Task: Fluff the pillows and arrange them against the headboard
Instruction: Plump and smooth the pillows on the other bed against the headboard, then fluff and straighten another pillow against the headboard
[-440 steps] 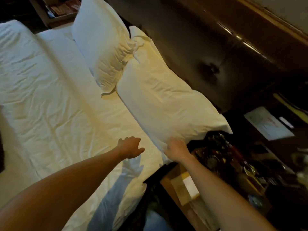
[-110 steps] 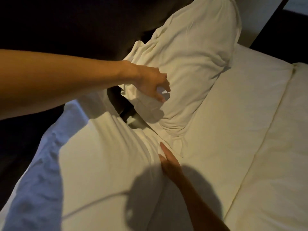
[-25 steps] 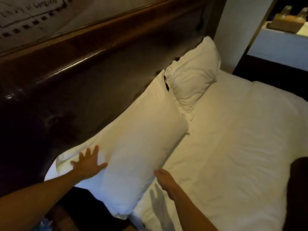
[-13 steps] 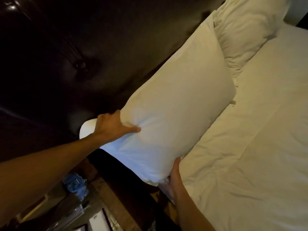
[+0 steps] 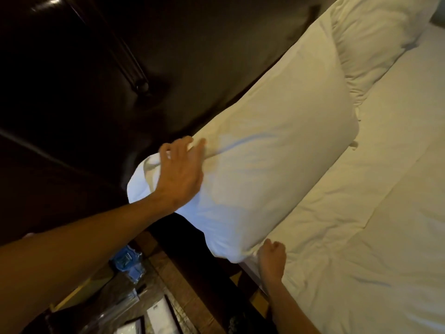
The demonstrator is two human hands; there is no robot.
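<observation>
Pressing hand (left): left hand (image 5: 180,172) at centre-left of the frame, arm reaching in from the lower left edge; palm flat on the near pillow's outer end, fingers spread and nearly straight, fingertips reaching its upper edge. Nothing gripped.
Lower hand (right): right hand (image 5: 272,259) at lower centre, forearm rising from the bottom edge; fingers curled into a loose fist beside the near pillow's bottom corner, knuckles against or just beside the fabric. Whether it pinches any cloth cannot be told.
Near pillow: near pillow (image 5: 272,160), white, long, lying diagonally from centre-left toward upper right; its long upper edge leans on the headboard, its lower edge rests on the bed. Outer end overhangs the mattress edge at left.
Far pillow: far pillow (image 5: 375,37), white, creased, in the upper right corner, also against the headboard, its near end touching or tucked behind the near pillow's far end.
Headboard: headboard (image 5: 168,56), dark, glossy, padded with a button tuft, filling the upper left.
Bed: bed (image 5: 373,225), white sheet, wrinkled, filling the right side.
Worktop: bedside worktop (image 5: 173,280), dark wood, lower left, below the left forearm; carries a blue packet (image 5: 127,261) and white cards (image 5: 159,317), details too dim to read.
</observation>
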